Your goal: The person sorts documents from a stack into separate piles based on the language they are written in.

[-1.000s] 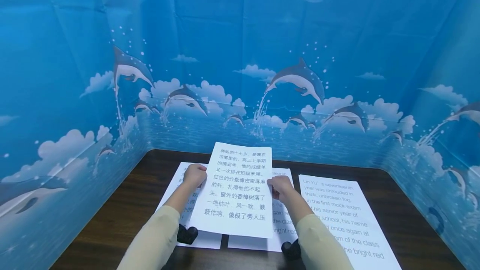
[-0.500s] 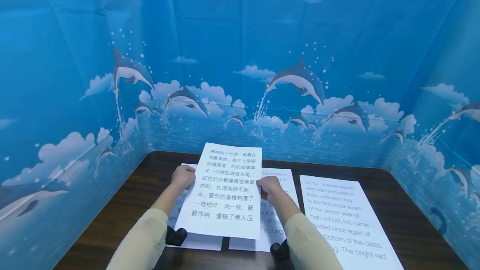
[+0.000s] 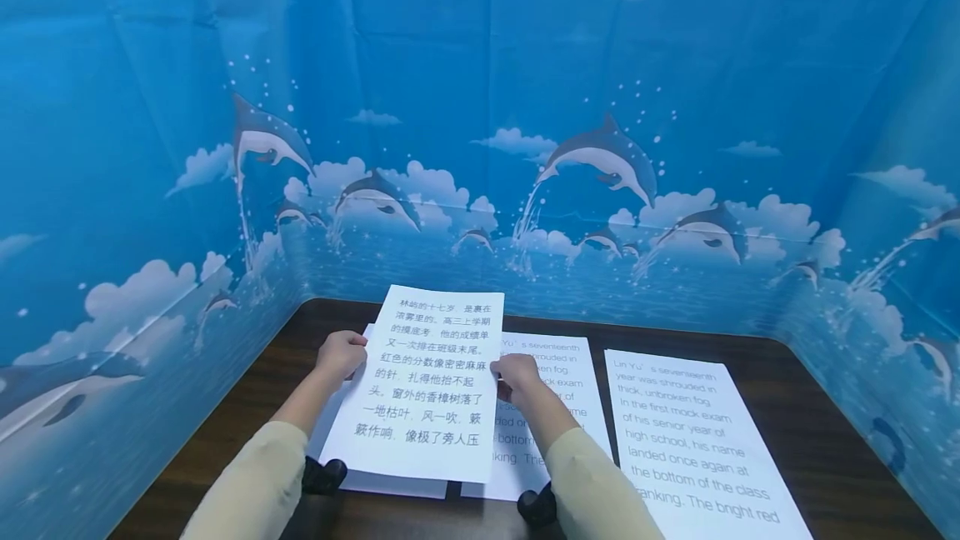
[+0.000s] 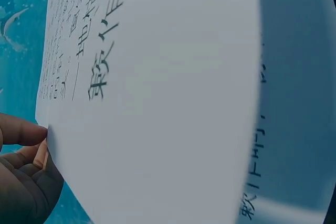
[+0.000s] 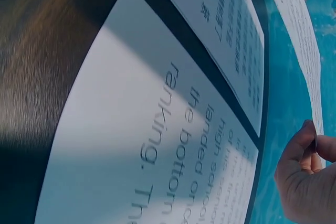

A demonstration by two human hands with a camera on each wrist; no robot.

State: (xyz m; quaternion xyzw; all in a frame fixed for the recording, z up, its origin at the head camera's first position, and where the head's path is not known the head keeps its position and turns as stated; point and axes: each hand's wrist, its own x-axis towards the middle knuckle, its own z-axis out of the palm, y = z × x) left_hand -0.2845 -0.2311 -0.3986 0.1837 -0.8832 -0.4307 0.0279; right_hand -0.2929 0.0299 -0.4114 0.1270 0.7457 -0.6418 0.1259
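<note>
A white sheet of paper printed with Chinese text (image 3: 427, 382) is raised above the table, tilted toward me. My left hand (image 3: 341, 355) pinches its left edge, thumb on the printed face in the left wrist view. On the opposite edge, my right hand (image 3: 519, 375) pinches the paper between thumb and fingers, as the right wrist view also shows. Beneath it lies another Chinese-text sheet (image 5: 226, 24), mostly covered in the head view. An English-text sheet (image 3: 555, 407) lies beside that one, partly hidden by my right hand and forearm.
A second English-text sheet (image 3: 690, 440) lies at the right on the dark wooden table (image 3: 795, 390). Blue dolphin-printed curtain (image 3: 480, 107) surrounds the table's back and sides. Black wrist-worn devices (image 3: 324, 476) show below both forearms.
Both hands have carried the raised sheet leftward, from over the gap between two sheets to above the left one. More of the middle English-text sheet now shows.
</note>
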